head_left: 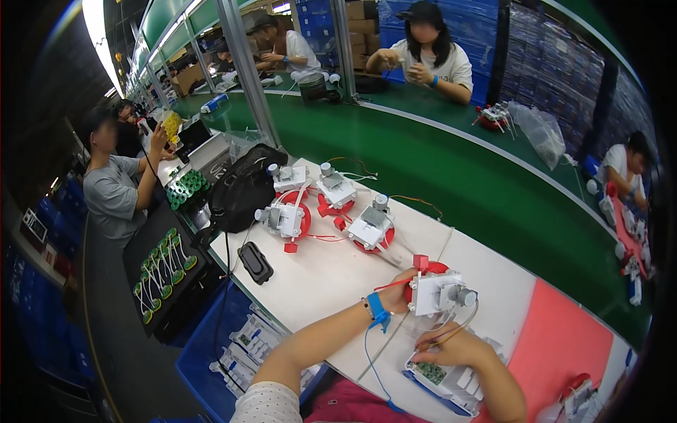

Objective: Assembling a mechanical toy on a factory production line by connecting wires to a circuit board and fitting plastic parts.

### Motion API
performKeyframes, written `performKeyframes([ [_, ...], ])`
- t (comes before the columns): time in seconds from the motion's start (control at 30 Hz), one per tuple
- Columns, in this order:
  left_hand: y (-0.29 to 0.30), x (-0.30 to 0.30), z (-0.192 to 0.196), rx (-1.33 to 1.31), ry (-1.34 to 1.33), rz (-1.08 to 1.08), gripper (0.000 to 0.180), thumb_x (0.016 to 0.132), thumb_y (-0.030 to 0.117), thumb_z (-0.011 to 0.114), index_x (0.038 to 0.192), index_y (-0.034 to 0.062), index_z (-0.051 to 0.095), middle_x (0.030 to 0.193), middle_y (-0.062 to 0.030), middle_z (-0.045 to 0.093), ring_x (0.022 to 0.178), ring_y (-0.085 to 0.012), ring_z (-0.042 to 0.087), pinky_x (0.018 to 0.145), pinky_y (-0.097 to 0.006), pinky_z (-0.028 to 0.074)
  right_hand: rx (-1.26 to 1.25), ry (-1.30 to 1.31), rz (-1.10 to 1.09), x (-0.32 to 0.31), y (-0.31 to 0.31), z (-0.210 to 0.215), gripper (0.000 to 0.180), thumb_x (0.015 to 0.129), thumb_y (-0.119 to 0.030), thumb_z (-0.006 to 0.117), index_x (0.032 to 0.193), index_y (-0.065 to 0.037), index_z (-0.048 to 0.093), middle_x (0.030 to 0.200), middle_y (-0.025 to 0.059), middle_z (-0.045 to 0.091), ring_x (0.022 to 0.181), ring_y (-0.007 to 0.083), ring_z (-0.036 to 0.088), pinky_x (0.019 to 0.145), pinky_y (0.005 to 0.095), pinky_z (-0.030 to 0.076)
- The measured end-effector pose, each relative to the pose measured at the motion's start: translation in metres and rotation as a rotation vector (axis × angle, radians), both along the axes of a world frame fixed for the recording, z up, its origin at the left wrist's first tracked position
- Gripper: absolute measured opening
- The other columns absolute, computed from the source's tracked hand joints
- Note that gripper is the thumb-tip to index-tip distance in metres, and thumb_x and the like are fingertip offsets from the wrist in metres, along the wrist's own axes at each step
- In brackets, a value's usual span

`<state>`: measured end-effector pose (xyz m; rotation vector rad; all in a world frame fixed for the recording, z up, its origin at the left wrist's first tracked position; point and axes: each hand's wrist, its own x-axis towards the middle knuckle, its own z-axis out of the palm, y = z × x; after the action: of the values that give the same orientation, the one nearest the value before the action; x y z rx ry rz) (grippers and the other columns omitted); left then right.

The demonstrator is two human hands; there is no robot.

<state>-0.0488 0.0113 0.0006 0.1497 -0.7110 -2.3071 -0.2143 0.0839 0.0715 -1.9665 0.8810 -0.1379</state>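
A white motor assembly with a red round part (431, 292) is held up over the table by my left hand (400, 290), its fingers closed round the red side. A blue strap with a cord circles that wrist. Below it, my right hand (451, 345) is bent over a white plastic housing (467, 384), fingers pinched on thin wires (458, 326) that run down from the assembly's grey motor. A green circuit board (429, 372) sits in the housing, just under the fingertips. The exact grip of the fingertips is partly hidden.
Several similar assemblies (285, 220) stand on the white table (310, 271), beside a black tray (255, 263) and black bag (247, 185). A blue bin (204, 359) holds white housings at lower left. Beyond runs a green conveyor (395, 155); a red mat (560, 338) lies right. Co-workers sit across.
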Motion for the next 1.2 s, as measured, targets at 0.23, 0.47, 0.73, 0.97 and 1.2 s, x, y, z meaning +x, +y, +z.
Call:
performKeyframes([
  [0.23, 0.001, 0.001, -0.001, -0.026, -0.033, 0.026, 0.058, 0.084, 0.044, 0.040, 0.127, 0.0058, 0.035, 0.126, -0.0119, 0.044, 0.113, -0.0248, 0.046, 0.095, -0.039, 0.036, -0.065, -0.012, 0.053, 0.000, 0.000, -0.004, 0.032, 0.070, -0.031, 0.069, 0.078, -0.002, 0.061, 0.069, 0.0104, 0.061, 0.065, 0.0230, 0.060, 0.061, 0.0290, 0.047],
  [0.47, 0.000, -0.001, -0.017, 0.056, -0.023, 0.058, 0.052, 0.086, 0.040, 0.041, 0.126, 0.0071, 0.038, 0.123, -0.0097, 0.047, 0.110, -0.0225, 0.048, 0.094, -0.037, 0.037, -0.076, -0.006, 0.090, -0.002, -0.002, -0.006, 0.035, 0.072, -0.035, 0.066, 0.081, -0.002, 0.061, 0.071, 0.0111, 0.061, 0.068, 0.0247, 0.059, 0.062, 0.0303, 0.046],
  [0.73, -0.001, 0.002, -0.021, 0.073, -0.066, 0.053, 0.053, 0.085, 0.042, 0.041, 0.125, 0.0074, 0.039, 0.120, -0.0086, 0.049, 0.107, -0.0214, 0.049, 0.092, -0.036, 0.038, -0.096, 0.019, 0.073, 0.000, -0.001, -0.006, 0.036, 0.071, -0.036, 0.066, 0.082, -0.002, 0.061, 0.072, 0.0118, 0.061, 0.069, 0.0262, 0.059, 0.064, 0.0305, 0.047],
  [0.97, -0.001, 0.001, -0.019, 0.031, -0.042, 0.082, 0.054, 0.086, 0.043, 0.040, 0.126, 0.0069, 0.039, 0.122, -0.0097, 0.048, 0.110, -0.0219, 0.047, 0.093, -0.036, 0.037, -0.139, -0.037, 0.074, 0.000, 0.000, -0.008, 0.033, 0.070, -0.031, 0.069, 0.081, -0.002, 0.059, 0.069, 0.0110, 0.061, 0.066, 0.0254, 0.059, 0.061, 0.0317, 0.046],
  [1.2, 0.000, 0.001, -0.012, 0.089, -0.088, 0.011, 0.053, 0.086, 0.043, 0.040, 0.126, 0.0075, 0.039, 0.125, -0.0096, 0.045, 0.112, -0.0229, 0.046, 0.095, -0.038, 0.037, -0.024, -0.051, 0.062, -0.004, -0.004, -0.023, 0.035, 0.069, -0.032, 0.069, 0.082, -0.001, 0.058, 0.067, 0.0089, 0.059, 0.064, 0.0227, 0.058, 0.060, 0.0294, 0.046],
])
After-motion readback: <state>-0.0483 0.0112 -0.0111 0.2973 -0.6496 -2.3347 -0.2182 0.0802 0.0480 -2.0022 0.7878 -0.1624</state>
